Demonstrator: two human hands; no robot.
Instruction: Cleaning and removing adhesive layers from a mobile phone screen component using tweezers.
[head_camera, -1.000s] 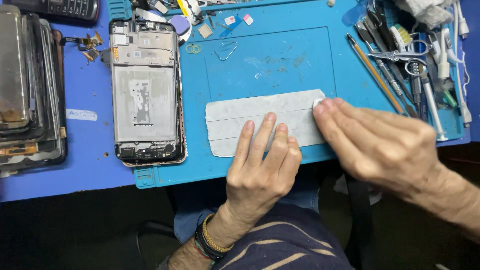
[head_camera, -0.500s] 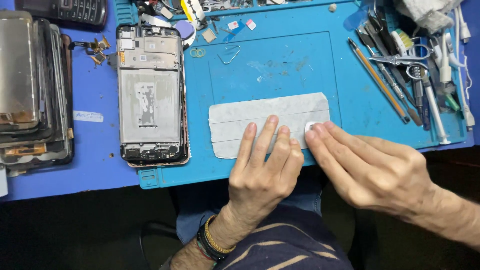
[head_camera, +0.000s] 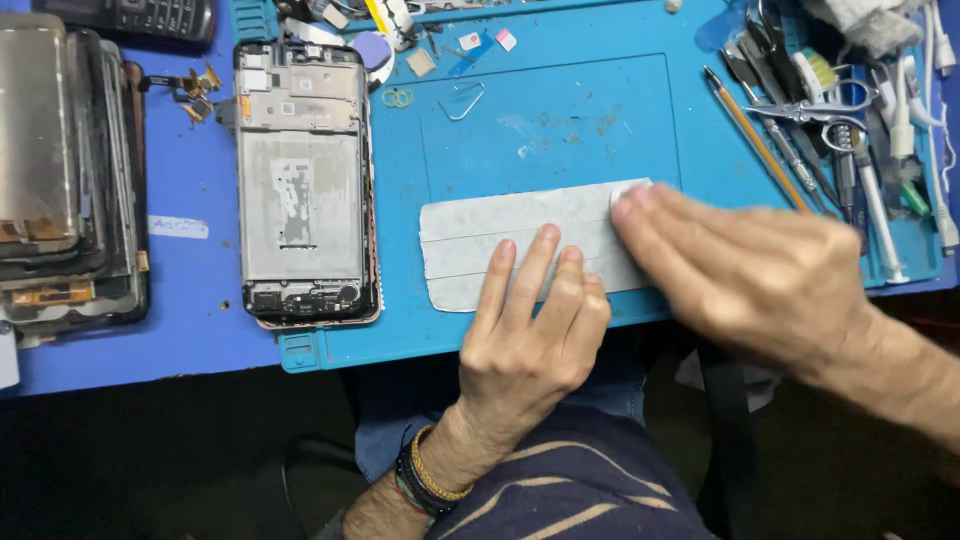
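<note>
Nearest the camera, the person's striped dark sleeve (head_camera: 560, 500) and a wrist wearing beaded bracelets (head_camera: 430, 480) are leading up to the left hand (head_camera: 530, 340). That hand is lying flat, fingers stretched out and slightly spread, grasping nothing; its fingertips (head_camera: 545, 237) are pressing down on the lower middle of a grey sheet (head_camera: 480, 230). The right hand (head_camera: 740, 270) is coming in from the right, blurred, with its fingers extended and close together, not curled around anything. Its fingertips (head_camera: 632, 205) are resting on the sheet's upper right corner.

The grey sheet is lying flat on the blue work mat (head_camera: 560, 110), near the mat's front edge, long side running left to right, with two faint lengthwise lines across it. The two hands are touching it at separate spots, just beside each other.

To the left of the sheet, an opened phone frame (head_camera: 305, 190) is lying lengthwise on the mat's left edge, its grey inner plate facing up. Further left, on the blue table (head_camera: 190, 340), a stack of phone screens and backs (head_camera: 60, 170) is sitting, with small brass-coloured bits (head_camera: 195, 90) scattered between the stack and the frame.

At the far right of the mat, a pencil (head_camera: 755, 135), scissors (head_camera: 815, 110) and a cluster of thin tools (head_camera: 880, 150) are lying together. Along the far edge, a bent wire clip (head_camera: 462, 100) and small scraps (head_camera: 480, 40) are resting.
</note>
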